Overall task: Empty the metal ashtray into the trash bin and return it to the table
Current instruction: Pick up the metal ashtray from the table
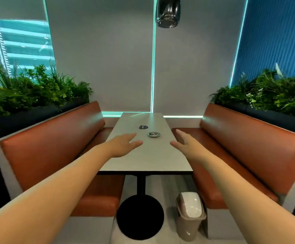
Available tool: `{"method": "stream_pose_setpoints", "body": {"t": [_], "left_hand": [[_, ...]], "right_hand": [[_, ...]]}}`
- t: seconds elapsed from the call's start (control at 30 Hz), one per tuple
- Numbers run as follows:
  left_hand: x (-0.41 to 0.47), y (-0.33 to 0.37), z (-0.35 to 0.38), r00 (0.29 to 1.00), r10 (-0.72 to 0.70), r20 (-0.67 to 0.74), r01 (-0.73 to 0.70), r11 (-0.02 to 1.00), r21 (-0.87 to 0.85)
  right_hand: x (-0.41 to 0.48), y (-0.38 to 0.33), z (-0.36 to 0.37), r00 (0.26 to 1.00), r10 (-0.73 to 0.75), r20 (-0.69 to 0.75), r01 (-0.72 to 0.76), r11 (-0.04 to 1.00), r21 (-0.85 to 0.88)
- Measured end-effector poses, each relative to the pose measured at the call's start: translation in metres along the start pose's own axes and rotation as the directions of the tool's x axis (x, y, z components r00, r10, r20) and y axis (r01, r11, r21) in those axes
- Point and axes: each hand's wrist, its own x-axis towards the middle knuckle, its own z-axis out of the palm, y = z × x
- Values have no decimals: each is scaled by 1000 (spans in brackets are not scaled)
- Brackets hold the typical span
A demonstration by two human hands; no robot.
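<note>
A small round metal ashtray (154,134) sits on the grey table (143,161), near its middle. My left hand (125,144) reaches out over the table, fingers apart and empty, just left of and nearer than the ashtray. My right hand (185,142) hovers at the table's right edge, also open and empty, a short way right of the ashtray. Neither hand touches it. A beige trash bin (190,215) with a white swing lid stands on the floor by the right bench, below the table's near right corner.
Orange benches (51,138) (245,147) flank the table on both sides. A dark sticker (143,127) lies on the table behind the ashtray. The black pedestal base (140,215) stands left of the bin. Planters line both bench backs; a lamp (168,11) hangs overhead.
</note>
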Motion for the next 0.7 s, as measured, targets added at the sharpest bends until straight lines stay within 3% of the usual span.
{"method": "stream_pose_setpoints", "body": {"t": [0.2,0.37,0.5,0.7], "left_hand": [[-23,-16,62,989,-60,-139,9,939,-344],[-36,-47,110,972,-173,-159,65,848,-527],[-18,-70,121,957,-258,-135,122,777,-618],[61,-115,119,929,-330,-165,107,669,-736]], "right_hand": [[-37,39,32,998,52,-25,-40,935,353],[-50,79,67,985,174,10,-146,789,597],[-27,99,88,966,255,31,-209,711,671],[53,119,114,956,292,11,-219,693,686]]}}
